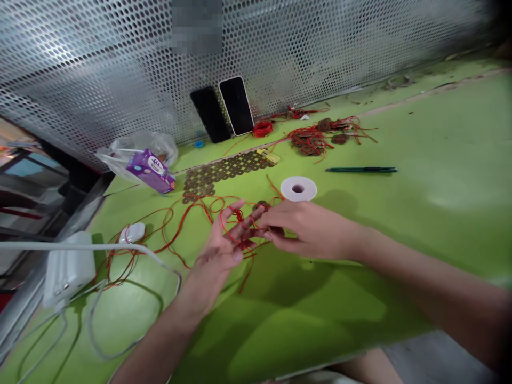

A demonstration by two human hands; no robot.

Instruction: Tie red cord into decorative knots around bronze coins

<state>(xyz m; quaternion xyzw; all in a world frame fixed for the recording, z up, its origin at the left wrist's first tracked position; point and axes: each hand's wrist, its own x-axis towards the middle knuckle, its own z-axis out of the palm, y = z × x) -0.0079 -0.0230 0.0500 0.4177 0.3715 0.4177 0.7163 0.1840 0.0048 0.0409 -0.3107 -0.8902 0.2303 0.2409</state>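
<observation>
Red cord [224, 230] is looped around the fingers of my left hand [218, 250], which are partly stretched out, with the thumb bent in over the strands. Close against those fingertips, my right hand [302, 226] pinches a part of the same cord; its fingertips are partly hidden. A dark brown round coin [262, 205] shows just behind the touching fingers. Loose cord ends hang below my left hand, and longer strands trail left over the green table [280, 320]. A white spool [298, 189] lies flat just beyond my right hand.
Rows of holed coins [224, 173] lie behind the hands, with a yellow cutter [268, 156] at their end. Coins tied with red cord [310, 140] are heaped farther back. Two phones [237, 105] lean on the mesh panel. A green pen-like tool [361, 169] lies right; a white power bank [70, 269] with cables, left.
</observation>
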